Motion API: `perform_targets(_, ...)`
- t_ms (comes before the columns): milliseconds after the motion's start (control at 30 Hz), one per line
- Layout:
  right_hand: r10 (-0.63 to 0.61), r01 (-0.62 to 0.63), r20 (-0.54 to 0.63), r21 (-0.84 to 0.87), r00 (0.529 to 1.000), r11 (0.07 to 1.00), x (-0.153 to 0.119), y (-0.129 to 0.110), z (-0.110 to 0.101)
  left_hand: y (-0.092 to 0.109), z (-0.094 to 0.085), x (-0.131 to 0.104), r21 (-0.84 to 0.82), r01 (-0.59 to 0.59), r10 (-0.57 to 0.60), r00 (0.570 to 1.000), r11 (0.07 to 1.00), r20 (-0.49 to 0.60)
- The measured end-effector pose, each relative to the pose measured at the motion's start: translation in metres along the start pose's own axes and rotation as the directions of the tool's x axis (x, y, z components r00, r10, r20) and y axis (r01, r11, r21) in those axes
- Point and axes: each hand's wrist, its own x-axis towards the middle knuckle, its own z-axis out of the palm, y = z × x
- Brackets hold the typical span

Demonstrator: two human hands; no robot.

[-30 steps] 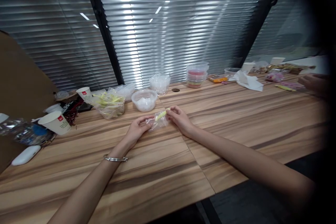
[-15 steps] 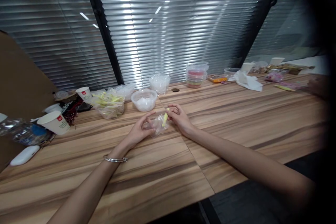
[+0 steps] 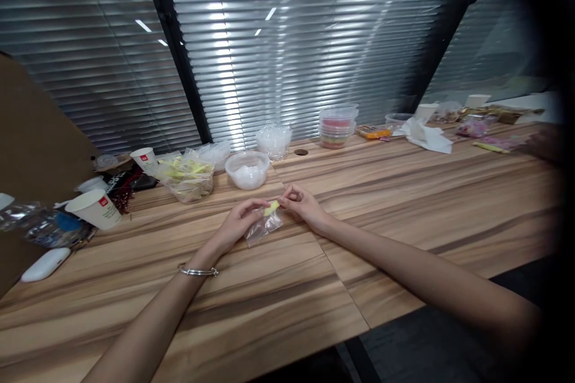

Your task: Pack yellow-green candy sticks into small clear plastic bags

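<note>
My left hand (image 3: 242, 221) is closed on a small clear plastic bag (image 3: 264, 227) just above the wooden table (image 3: 269, 293). A short yellow strip (image 3: 271, 208) lies at the bag's upper edge, between the two hands. My right hand (image 3: 304, 208) pinches the strip's right end with thumb and forefinger. How much of the strip is inside the bag I cannot tell. Beyond my hands stands a clear round bowl (image 3: 230, 169) with whitish clear plastic in it. To its left is a bag-lined container (image 3: 186, 191) full of similar yellow strips (image 3: 191, 169).
Paper cups (image 3: 93, 208) and a white oval case (image 3: 45, 265) sit at the left. Stacked tubs (image 3: 336, 128), an orange packet (image 3: 374, 131) and a crumpled tissue (image 3: 426, 136) line the back. Another person's hand (image 3: 543, 143) shows blurred at the far right.
The yellow strip has gone from nearly upright to nearly level and moved left to the bag's edge. My right hand has shifted slightly left and nearer; the bag has turned and come lower.
</note>
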Motion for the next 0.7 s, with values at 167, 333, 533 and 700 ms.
perform_targets(167,0.013,-0.013,0.039,0.003,0.999,1.0,0.0006,0.0042,-0.0025,0.0011,-0.001,0.001,-0.079,0.0,-0.002,1.0,0.997,-0.025)
perform_targets(333,0.008,-0.012,0.111,0.037,0.994,0.999,-0.0006,0.0032,0.0004,0.0007,-0.0013,0.0012,-0.107,0.037,-0.046,0.996,0.994,-0.081)
perform_targets(533,-0.056,0.087,0.173,-0.179,0.983,0.98,-0.0058,-0.0003,0.0047,-0.0026,-0.0006,0.0022,-0.186,-0.038,0.023,0.996,0.982,-0.085)
perform_targets(700,-0.009,0.101,0.325,-0.266,0.946,0.959,-0.0083,-0.0012,0.0043,-0.0039,0.0001,0.0022,-0.164,-0.031,0.029,0.999,0.986,-0.017)
